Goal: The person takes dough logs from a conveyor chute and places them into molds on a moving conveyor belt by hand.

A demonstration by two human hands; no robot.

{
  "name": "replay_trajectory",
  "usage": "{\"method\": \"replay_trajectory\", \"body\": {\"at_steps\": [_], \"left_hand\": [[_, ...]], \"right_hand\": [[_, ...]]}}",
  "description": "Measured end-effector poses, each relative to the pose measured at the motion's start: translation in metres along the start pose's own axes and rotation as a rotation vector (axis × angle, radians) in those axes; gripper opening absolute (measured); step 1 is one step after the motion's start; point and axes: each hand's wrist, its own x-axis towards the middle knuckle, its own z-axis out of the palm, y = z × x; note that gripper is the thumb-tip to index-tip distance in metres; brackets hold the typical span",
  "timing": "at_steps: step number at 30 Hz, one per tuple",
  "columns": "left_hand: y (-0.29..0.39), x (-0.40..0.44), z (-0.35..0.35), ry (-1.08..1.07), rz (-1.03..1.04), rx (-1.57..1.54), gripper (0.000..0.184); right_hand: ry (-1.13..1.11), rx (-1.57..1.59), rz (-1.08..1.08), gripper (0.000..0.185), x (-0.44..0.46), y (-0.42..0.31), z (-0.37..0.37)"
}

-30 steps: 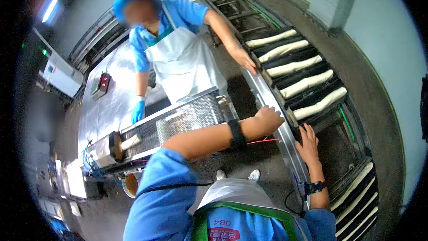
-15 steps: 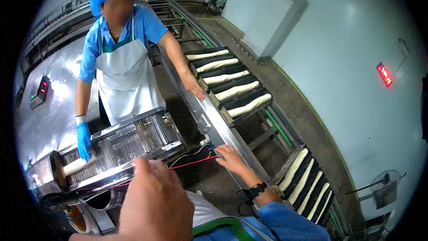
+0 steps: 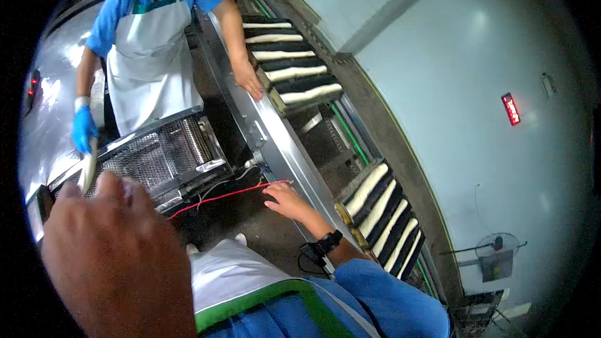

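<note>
My left hand [image 3: 119, 256] is large in the left foreground, back toward me with fingers bent; its fingertips are hidden. A pale dough strip [image 3: 89, 166] hangs from a co-worker's blue-gloved hand [image 3: 84, 130], and its lower end reaches the finger side of my left hand. Whether I grip it is hidden. My right hand [image 3: 287, 200] is open, fingers apart, beside the metal rail [image 3: 282, 134] and near a red cord [image 3: 228, 194]. A dark watch [image 3: 327, 242] is on that wrist.
A mesh conveyor [image 3: 150, 163] lies ahead left. Beyond the rail, dark trays hold several dough strips, one set farther off [image 3: 294, 72] and one nearer [image 3: 382, 219]. The co-worker's bare hand [image 3: 248, 80] rests on the rail. A wall fan [image 3: 498, 245] hangs at right.
My view has tilted down and turned right. My left hand has moved left toward the co-worker's gloved hand. The dough strip, earlier lying on the mesh, is now raised in the glove.
</note>
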Motion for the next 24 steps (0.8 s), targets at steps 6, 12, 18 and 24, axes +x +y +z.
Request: {"method": "replay_trajectory", "body": {"at_steps": [6, 12, 18, 24], "left_hand": [[0.018, -0.023, 0.007, 0.064, -0.204, 0.031, 0.018], [0.033, -0.039, 0.016, 0.349, -0.157, 0.098, 0.018], [0.060, -0.068, 0.007, 0.226, 0.262, 0.111, 0.017], [0.031, -0.088, 0.071, 0.084, 0.614, -0.073, 0.012]], "right_hand": [[-0.045, 0.033, 0.053, 0.036, -0.036, 0.003, -0.007], [-0.057, 0.046, 0.047, 0.037, -0.048, 0.006, -0.009], [0.006, 0.043, -0.024, 0.038, -0.073, 0.025, 0.015], [0.097, 0.069, -0.030, 0.032, -0.119, 0.007, 0.003]]}}
